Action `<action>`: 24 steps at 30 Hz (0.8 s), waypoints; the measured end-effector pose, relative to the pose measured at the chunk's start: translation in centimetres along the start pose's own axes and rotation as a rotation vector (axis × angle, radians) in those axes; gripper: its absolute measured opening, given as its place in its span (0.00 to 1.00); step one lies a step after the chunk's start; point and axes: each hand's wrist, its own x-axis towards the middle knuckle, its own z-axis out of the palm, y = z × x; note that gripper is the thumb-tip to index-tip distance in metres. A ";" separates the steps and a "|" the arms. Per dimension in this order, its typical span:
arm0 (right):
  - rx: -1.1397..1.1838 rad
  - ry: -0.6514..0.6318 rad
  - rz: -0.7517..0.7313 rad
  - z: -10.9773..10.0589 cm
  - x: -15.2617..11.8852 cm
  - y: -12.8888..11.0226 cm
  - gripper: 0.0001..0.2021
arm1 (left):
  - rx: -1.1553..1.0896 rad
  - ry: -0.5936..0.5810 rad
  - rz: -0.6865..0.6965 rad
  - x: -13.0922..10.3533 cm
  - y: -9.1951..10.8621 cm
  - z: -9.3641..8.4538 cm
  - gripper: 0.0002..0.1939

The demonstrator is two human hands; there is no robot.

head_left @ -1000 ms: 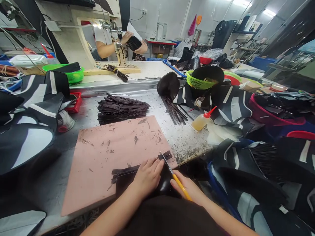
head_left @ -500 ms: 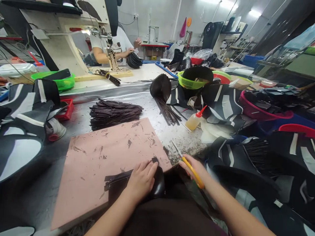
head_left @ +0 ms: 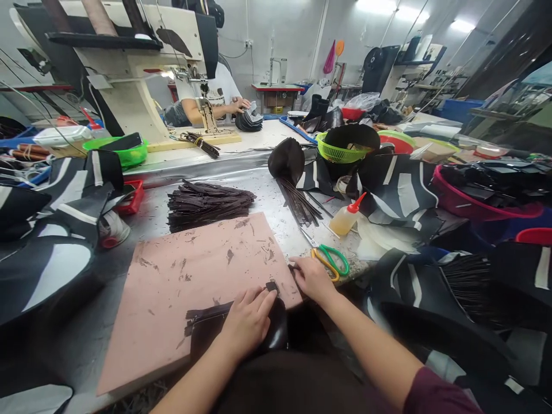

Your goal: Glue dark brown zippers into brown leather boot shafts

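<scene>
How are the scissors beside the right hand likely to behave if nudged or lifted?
The scissors should feel stiff, since their blades look metallic. They seem unlikely to roll, as the wide looped handles lie on the table. A nudge toward the near edge could tip them off, because the handles sit close to it.

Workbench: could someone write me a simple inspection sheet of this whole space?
Surface: silver metallic tabletop with dark bits; pink rectangular board, dark-marked.
Work things: glossy black piece and dark zipper-like strip at the board's near edge; yellow-and-green-handled scissors beside the board.
Clutter: heap of dark brown strips; red-nozzled translucent bottle.
Hands: left hand rests on the black piece; right hand is at the board's right edge, grip unclear.
Cables: thin dark cable at a white wall socket.
Surroundings: cream sewing machine; another person's hands beyond it.
</scene>
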 end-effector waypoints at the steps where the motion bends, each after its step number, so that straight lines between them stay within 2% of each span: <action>1: 0.026 0.027 0.073 0.2 0.2 0.1 0.15 | 0.001 -0.004 -0.002 0.0 0.0 0.0 0.23; 3: 0.022 0.057 0.177 0.2 0.8 0.5 0.11 | -0.001 -0.010 -0.001 -0.1 0.0 0.0 0.23; 5: -0.061 0.068 0.216 -0.3 1.3 0.9 0.10 | -0.005 -0.012 0.003 -0.1 0.0 0.0 0.23; 8: -0.084 0.085 0.273 -1.0 1.6 1.4 0.17 | -0.008 -0.008 0.000 0.0 0.0 -0.1 0.23; 10: 0.113 0.145 0.294 -1.2 1.3 1.5 0.17 | -0.006 -0.010 0.000 0.0 0.0 -0.1 0.23; 13: 0.741 0.297 0.355 -1.8 0.2 1.0 0.19 | 0.003 -0.013 0.005 0.1 0.0 0.0 0.24; 16: 1.308 0.357 0.415 -3.0 -1.3 -0.6 0.24 | 0.011 -0.015 0.004 0.1 0.0 0.1 0.23; 19: 1.475 0.350 0.418 -4.5 -2.4 -2.5 0.24 | 0.009 -0.015 0.010 0.0 -0.1 0.2 0.23; 24: 1.472 0.342 0.406 -5.5 -2.8 -4.0 0.23 | 0.000 -0.019 0.018 0.0 -0.1 0.2 0.23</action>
